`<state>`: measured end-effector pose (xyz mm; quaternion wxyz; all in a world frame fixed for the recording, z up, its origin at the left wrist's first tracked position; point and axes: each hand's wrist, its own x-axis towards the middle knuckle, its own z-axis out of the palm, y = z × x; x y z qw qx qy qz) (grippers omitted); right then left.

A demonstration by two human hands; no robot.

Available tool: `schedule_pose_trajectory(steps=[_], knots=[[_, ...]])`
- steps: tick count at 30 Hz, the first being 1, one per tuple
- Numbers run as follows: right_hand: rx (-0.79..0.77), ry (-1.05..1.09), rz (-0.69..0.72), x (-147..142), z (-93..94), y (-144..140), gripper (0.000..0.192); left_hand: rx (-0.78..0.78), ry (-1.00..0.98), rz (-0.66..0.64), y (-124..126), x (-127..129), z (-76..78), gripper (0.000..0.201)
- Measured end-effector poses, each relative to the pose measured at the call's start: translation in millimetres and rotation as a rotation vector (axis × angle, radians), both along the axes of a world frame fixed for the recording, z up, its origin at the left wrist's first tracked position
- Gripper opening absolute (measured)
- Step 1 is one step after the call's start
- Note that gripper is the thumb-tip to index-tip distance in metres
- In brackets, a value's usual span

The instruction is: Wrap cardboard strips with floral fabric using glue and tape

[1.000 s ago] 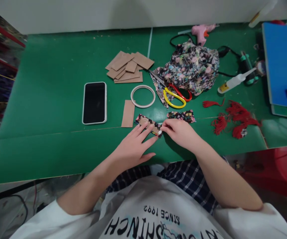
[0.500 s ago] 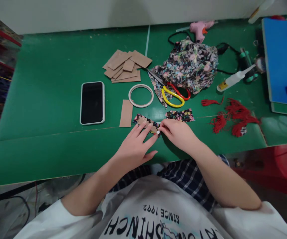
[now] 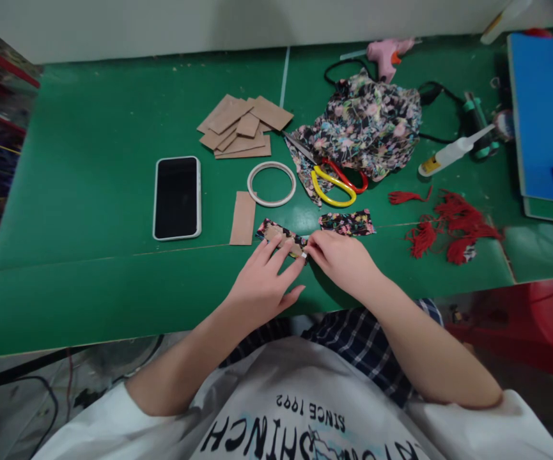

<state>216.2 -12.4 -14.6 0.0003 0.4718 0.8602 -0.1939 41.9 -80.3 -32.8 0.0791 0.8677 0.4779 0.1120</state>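
A small cardboard strip edged with folded floral fabric (image 3: 273,232) lies near the table's front edge. My left hand (image 3: 263,276) rests on it, fingers spread and pressing it flat. At the strip's right end my right hand (image 3: 341,254) is pinched, thumb and forefinger together on the fabric's edge. A tiny white bit shows by the fingertips; what it is, I cannot tell. Behind my right hand lies a second floral-covered strip (image 3: 353,222). A bare cardboard rectangle (image 3: 243,218) and a roll of narrow tape (image 3: 251,191) are just beyond my left hand.
A phone (image 3: 177,198) lies at left, a pile of cardboard pieces (image 3: 238,118) farther back. Scissors (image 3: 334,191) rest against crumpled floral fabric (image 3: 372,121). To the right are red tassels (image 3: 456,214), a glue bottle (image 3: 449,155) and a blue board (image 3: 539,115). A pink glue gun (image 3: 384,57) sits behind.
Almost nothing differs. My right hand's pinch has shifted very slightly at the strip's end, while my left hand stays on the strip.
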Motion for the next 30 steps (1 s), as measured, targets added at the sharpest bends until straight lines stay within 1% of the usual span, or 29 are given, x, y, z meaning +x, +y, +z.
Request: schedule_pose_trajectory(steps=[14,20,23,28,30], knots=[[0.029,0.014,-0.029,-0.7,-1.8,-3.0,0.023,-0.002,-0.017,0.011,-0.5,0.8,0.1,0.041],[0.01,0.033,-0.043,-1.2,-1.3,-3.3,0.022,-0.001,-0.03,0.015,-1.3,0.4,-0.8,0.04],[-0.034,0.08,-0.054,1.9,-0.1,-0.6,0.02,-0.005,-0.033,0.014,-1.4,0.1,-1.1,0.04],[-0.198,0.284,-0.056,7.6,3.4,8.5,0.017,-0.014,-0.047,0.009,-0.7,-0.6,-1.5,0.04],[-0.207,0.304,-0.075,6.7,3.5,10.8,0.017,-0.011,-0.051,0.008,-0.5,-1.0,-1.7,0.04]])
